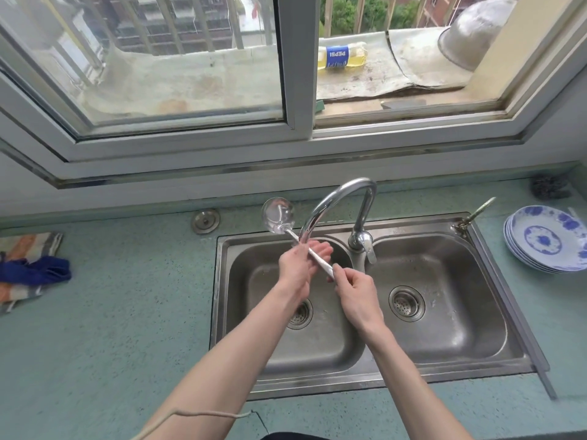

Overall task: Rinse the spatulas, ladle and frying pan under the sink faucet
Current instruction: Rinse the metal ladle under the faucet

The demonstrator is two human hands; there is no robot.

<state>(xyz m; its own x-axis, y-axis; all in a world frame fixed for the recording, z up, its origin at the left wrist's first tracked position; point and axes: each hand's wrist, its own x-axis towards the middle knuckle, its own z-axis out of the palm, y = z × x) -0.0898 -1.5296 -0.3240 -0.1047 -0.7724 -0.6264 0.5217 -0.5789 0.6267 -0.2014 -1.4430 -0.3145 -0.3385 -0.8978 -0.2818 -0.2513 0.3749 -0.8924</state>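
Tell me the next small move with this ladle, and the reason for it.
Probably draw the ladle back toward you so its bowl comes under the faucet spout. Right now the right hand pinches the handle end, the left hand rubs the shaft, and the bowl sits beyond the sink rim.

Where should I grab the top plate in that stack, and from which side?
Probably the top plate's near rim, coming from the sink side. The stack sits right of the basin with that edge open, and the flared rim overhangs the plates below, giving fingers room underneath.
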